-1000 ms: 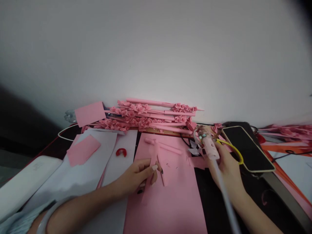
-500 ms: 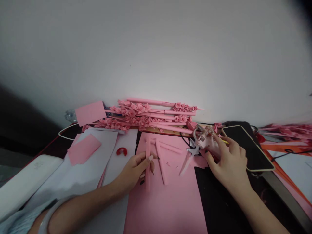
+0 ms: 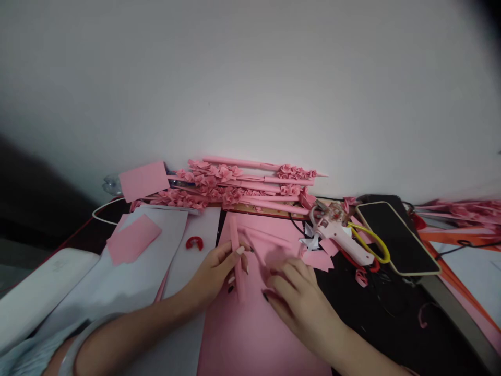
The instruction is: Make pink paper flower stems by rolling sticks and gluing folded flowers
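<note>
My left hand [image 3: 217, 271] pinches a rolled pink paper stick [image 3: 236, 250] that stands slanted over a large pink sheet [image 3: 254, 329]. My right hand [image 3: 299, 295] rests palm down on that sheet beside the stick, fingers curled over other pink paper rolls [image 3: 270, 237]; what lies under its fingers is hidden. A pink hot glue gun [image 3: 340, 235] lies on the dark table to the right of my right hand, free of both hands, with a yellow loop [image 3: 378, 243] next to it.
Several finished pink paper flower stems [image 3: 242, 185] are piled against the white wall. A black phone [image 3: 395, 237] lies at the right. White sheets [image 3: 156, 261] with pink paper pieces [image 3: 133, 240] and a small red ring [image 3: 194, 243] lie at the left.
My right hand set the glue gun down by the phone and moved left onto the pink sheet. My left hand lifted the paper stick slightly and turned it more upright.
</note>
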`<act>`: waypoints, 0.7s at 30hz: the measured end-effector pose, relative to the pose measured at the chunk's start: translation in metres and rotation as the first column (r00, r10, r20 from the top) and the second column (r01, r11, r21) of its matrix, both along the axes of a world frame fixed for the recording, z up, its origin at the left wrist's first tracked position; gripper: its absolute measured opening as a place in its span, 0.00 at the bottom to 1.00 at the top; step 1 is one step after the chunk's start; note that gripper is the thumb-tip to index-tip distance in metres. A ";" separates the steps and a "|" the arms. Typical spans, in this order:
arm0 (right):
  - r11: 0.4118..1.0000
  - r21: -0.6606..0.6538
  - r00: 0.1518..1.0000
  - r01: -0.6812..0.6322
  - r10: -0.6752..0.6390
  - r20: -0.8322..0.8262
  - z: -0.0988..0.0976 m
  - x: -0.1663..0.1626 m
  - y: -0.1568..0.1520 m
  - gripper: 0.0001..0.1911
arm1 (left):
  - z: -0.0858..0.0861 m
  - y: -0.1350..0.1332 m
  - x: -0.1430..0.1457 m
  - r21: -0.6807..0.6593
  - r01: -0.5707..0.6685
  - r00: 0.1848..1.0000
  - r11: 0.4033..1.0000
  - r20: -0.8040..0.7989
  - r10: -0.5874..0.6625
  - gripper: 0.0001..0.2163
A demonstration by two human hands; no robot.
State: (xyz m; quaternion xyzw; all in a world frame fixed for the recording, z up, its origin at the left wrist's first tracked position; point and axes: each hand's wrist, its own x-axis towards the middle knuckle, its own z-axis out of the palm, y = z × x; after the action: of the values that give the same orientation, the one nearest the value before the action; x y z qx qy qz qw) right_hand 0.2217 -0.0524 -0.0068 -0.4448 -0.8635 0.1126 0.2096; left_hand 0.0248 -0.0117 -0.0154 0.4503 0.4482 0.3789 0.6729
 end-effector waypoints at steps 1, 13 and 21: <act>1.000 -0.007 0.999 0.022 -0.022 -0.025 -0.003 0.002 0.001 0.05 | 0.000 0.000 0.000 0.002 -0.001 1.000 1.000 0.004 0.001 0.13; 0.965 0.212 0.956 0.152 -0.089 -0.279 -0.005 0.030 0.007 0.11 | 0.001 -0.001 -0.001 0.031 -0.100 0.993 0.994 0.068 0.098 0.11; 0.957 0.278 0.950 0.084 0.007 -0.311 0.001 0.029 0.005 0.12 | -0.001 -0.003 -0.003 0.079 -0.017 0.996 0.997 0.093 0.010 0.10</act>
State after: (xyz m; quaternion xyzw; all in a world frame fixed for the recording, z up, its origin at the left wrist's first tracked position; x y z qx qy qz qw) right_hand 0.2503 -0.0474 -0.0063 -0.4033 -0.8182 0.0498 0.4068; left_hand 0.0218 -0.0146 -0.0159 0.4556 0.4044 0.4214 0.6718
